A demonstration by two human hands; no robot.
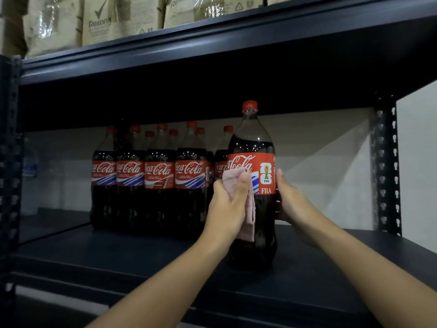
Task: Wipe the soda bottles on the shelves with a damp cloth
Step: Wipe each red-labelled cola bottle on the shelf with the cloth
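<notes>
Standing upright near the front edge of the dark metal shelf (118, 261), the front cola bottle (254, 143) is the landmark for everything else. Against its left side the left hand (227, 202) presses a pink cloth (248, 209), thumb up along the red label, fingers curled round the fabric, whose loose end hangs down over the dark lower body of the bottle. Against its right side the right hand (287, 200) grips the bottle, thumb tip touching the label's edge, the fingers hidden behind. To the left of this bottle and farther back stands a cluster of matching cola bottles (146, 176), red-capped, packed tight in rows. Above the bottle, on the next shelf board up, sit brown printed cartons (113, 17). Right of it, well apart, rises a perforated upright post (387, 166).
</notes>
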